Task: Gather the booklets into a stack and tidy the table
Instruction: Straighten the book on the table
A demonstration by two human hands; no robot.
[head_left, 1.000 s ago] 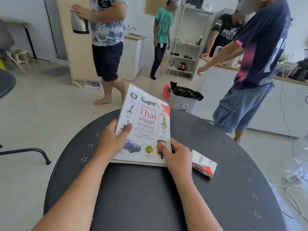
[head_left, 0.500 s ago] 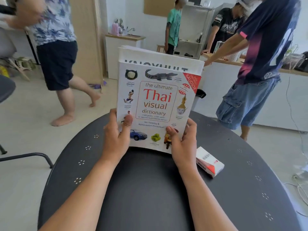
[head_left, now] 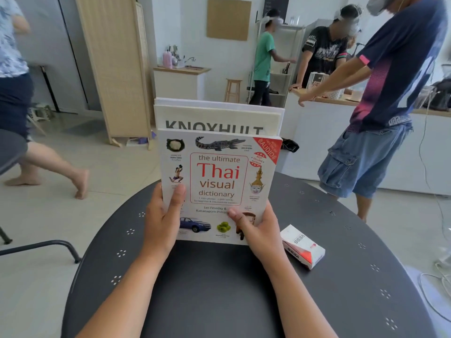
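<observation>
A stack of booklets stands upright on its lower edge on the round dark table (head_left: 219,289). In front is a white Thai visual dictionary (head_left: 219,176); behind it rises a taller cream booklet (head_left: 214,118) with large dark letters, and a white one behind that. My left hand (head_left: 163,218) grips the stack's left edge, thumb on the front cover. On the lower right corner, my right hand (head_left: 258,230) holds it the same way.
A small white and red box (head_left: 302,247) lies on the table right of my right hand. A person in a navy shirt (head_left: 380,106) stands close behind the table's right side. Another walks at the left (head_left: 17,98). Cables (head_left: 436,284) trail on the floor at right.
The stack went from lying tilted on the table to standing upright on its lower edge, both hands still on it. The person at the left has walked further left.
</observation>
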